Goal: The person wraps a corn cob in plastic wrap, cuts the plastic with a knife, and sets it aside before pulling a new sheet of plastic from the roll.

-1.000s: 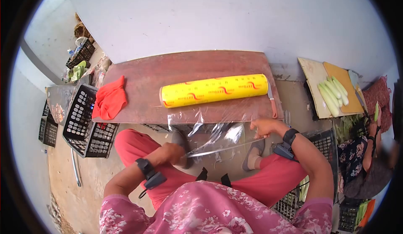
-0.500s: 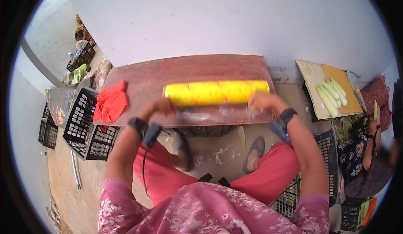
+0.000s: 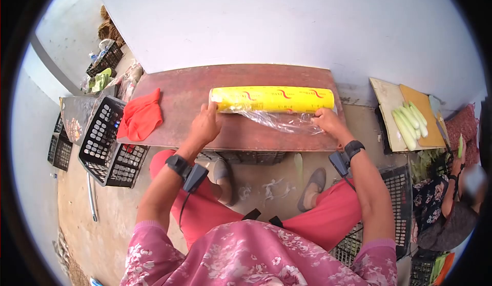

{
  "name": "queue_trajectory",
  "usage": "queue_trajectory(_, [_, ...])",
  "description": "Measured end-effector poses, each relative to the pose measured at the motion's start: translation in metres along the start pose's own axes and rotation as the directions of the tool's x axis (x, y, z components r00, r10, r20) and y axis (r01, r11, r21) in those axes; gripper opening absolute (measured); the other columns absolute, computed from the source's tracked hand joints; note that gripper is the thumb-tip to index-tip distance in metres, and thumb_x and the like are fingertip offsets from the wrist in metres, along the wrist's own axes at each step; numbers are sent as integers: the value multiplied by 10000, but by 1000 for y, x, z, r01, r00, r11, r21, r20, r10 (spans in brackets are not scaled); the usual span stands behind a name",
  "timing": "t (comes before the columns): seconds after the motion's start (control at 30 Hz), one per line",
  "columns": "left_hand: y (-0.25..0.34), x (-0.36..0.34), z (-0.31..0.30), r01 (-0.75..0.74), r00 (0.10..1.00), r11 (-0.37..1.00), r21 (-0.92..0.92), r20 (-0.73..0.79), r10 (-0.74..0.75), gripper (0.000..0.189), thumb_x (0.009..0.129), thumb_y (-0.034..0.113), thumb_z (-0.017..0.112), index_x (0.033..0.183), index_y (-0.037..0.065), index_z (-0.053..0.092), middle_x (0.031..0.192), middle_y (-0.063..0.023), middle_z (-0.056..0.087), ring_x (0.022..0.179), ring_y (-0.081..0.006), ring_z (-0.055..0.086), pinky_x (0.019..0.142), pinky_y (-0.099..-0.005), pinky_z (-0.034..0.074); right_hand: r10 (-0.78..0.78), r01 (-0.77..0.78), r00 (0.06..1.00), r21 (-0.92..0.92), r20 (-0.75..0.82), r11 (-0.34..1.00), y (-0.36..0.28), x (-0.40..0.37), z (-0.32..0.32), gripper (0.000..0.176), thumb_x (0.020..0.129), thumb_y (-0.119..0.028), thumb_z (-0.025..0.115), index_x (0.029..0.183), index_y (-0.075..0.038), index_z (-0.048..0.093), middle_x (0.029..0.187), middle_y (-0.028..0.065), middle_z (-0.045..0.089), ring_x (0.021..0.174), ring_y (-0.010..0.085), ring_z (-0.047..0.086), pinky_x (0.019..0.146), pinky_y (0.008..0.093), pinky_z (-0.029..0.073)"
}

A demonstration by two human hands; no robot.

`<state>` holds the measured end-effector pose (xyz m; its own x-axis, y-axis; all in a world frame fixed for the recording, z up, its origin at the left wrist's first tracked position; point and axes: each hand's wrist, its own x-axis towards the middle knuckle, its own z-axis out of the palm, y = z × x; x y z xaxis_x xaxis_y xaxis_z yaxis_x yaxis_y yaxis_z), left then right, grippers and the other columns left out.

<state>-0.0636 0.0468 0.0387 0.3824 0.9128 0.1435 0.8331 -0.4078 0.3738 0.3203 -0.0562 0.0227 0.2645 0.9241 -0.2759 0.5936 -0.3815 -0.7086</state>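
The roll (image 3: 271,99) is lying crosswise between both hands. The left hand (image 3: 206,124) is pressing its end, fingers open; the right hand (image 3: 328,121) is pinching the film (image 3: 279,121).

**Table** (image 3: 246,78): centre of frame, set against the wall behind.
- **Roll of film** (image 3: 274,99): on the table, lengthwise along the far half, right of centre.
- **Sheet of film** (image 3: 284,122): on the table, drawn from the roll toward the near edge.
- **Cloth** (image 3: 141,117): at the table's left end, well apart from the roll.

**Left hand** (image 3: 206,124): on the table, fingers touching the roll's left end.

**Right hand** (image 3: 328,122): at the sheet's right edge, just before the roll's right end.

**Crates** (image 3: 105,142): on the floor, left of the table.

**Boards** (image 3: 392,99): right of the table, with vegetables (image 3: 410,122) on them.

**Another person** (image 3: 451,204): right edge of frame, below the boards.
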Motion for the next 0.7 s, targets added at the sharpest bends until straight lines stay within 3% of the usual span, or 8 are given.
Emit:
queue_trajectory(0.13, [3,29,17,-25,995,993,-113,-100,13,465,694,137,646,1110,38,465,1126,-254,460,930,-423,555,800,-440,477,114,-110,992,-83,48,990,-11,2,2,241,773,-175,667,878,32,602,630,77,589,440,136,505,381,305,396])
queue_trajectory(0.23, [8,32,19,-58,998,985,-161,-47,51,431,692,115,642,1084,25,485,1127,-256,464,935,-420,550,807,-426,476,42,-36,998,120,-47,992,-19,-5,4,218,770,-166,660,847,32,611,615,69,577,435,132,496,384,304,400])
queue_trajectory(0.27, [11,32,15,-63,998,982,-176,-15,62,419,693,106,639,1076,22,491,1114,-254,475,934,-418,550,807,-422,476,41,-41,999,93,6,995,-22,-8,3,213,772,-162,652,867,24,609,637,63,581,447,121,496,386,292,395])
queue_trajectory(0.37, [-2,45,40,-108,992,981,-162,45,116,413,690,80,653,1066,7,498,1012,-210,526,793,-317,579,733,-384,493,23,-25,989,12,147,1000,-24,-9,0,217,770,-146,637,918,8,605,685,50,592,473,102,497,394,267,391])
queue_trajectory(0.43, [2,48,45,-119,992,964,-238,-67,106,367,704,63,639,1043,3,513,986,-204,529,762,-300,581,705,-377,492,-11,19,976,-33,218,999,-18,-7,0,233,757,-134,638,940,7,604,692,52,597,473,103,496,402,265,401])
queue_trajectory(0.57, [30,50,38,-161,943,943,-292,-329,59,256,733,47,618,975,-4,552,950,-191,532,751,-285,583,684,-370,487,-72,75,987,-11,145,997,-8,-4,2,235,741,-115,640,932,19,609,706,70,608,486,115,521,412,273,419])
queue_trajectory(0.63, [32,62,41,-138,927,945,-298,-374,18,247,739,74,636,965,0,566,950,-185,535,764,-289,583,696,-374,485,-160,170,981,-87,113,982,-2,-2,1,251,730,-112,652,936,24,606,721,80,615,500,120,536,416,280,427])
queue_trajectory(0.7, [34,70,40,-120,933,954,-273,-359,15,263,742,113,658,967,5,576,952,-180,538,786,-292,582,712,-377,483,-118,134,985,-135,123,982,-4,-9,-8,277,721,-109,664,951,31,600,736,87,618,519,123,550,423,283,434])
